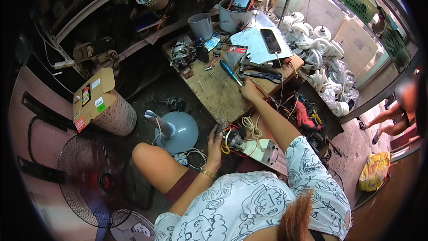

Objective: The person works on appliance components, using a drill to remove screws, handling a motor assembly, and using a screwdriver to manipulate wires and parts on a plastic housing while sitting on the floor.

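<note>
A small electric motor (233, 140) with red, yellow and other coloured wires sits above my lap. My left hand (215, 142) is closed round its left side. My right hand (249, 91) rests at the right part of the wooden workbench (209, 91), its fingers drawn together. What they hold, if anything, is hidden. Just beyond those fingers lies a blue-handled screwdriver (228, 70), its shaft pointing toward them. An orange-handled tool (264, 93) shows beside the hand. Close by are dark-handled scissors (265, 77). A white housing (263, 151) lies by my lap, next to the motor.
A grey-blue fan stand (178, 130) is on the floor, left of the bench. Further left are a fan (104, 180) and a carton (94, 96) on a basket. A red power drill (304, 115) lies right. A phone (270, 41) and bucket (235, 19) are behind.
</note>
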A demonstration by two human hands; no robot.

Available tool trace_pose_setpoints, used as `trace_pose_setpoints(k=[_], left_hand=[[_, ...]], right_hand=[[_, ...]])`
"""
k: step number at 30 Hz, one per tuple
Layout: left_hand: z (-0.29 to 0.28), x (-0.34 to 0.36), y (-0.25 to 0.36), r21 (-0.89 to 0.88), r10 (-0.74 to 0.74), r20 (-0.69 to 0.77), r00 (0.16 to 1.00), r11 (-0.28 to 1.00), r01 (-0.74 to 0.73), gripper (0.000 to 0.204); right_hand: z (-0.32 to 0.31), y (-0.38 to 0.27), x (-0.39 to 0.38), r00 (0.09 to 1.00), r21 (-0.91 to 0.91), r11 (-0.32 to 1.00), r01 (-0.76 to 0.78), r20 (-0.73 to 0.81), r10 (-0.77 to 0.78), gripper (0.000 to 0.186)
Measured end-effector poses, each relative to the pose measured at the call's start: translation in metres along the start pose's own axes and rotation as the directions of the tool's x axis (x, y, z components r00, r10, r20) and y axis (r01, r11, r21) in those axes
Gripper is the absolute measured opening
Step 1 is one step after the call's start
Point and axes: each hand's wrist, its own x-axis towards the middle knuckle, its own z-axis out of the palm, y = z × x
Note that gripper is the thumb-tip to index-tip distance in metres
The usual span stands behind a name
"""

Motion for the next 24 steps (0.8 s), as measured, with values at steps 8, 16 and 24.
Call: trace_pose_setpoints(k=[8,16,24], left_hand=[[0.021,-0.009,0.012,0.150,0.058,0.154,0.986,0.985,-0.081,0.078],[-0.009,-0.005,-0.001,0.004,0.038,0.090,0.995,0.999,-0.038,0.071],[0.018,-0.009,0.002,-0.115,0.015,0.003,1.000,0.993,-0.014,0.068]], right_hand=[[-0.011,0.009,-0.010,0.945,-0.219,0.930,0.294,-0.076,-0.317,0.047],[-0.117,-0.058,-0.048,0.964,0.481,0.838,0.260,-0.072,-0.258,0.035],[-0.168,0.022,-0.133,0.965,0.308,0.935,0.175,0.135,-0.225,0.049]])
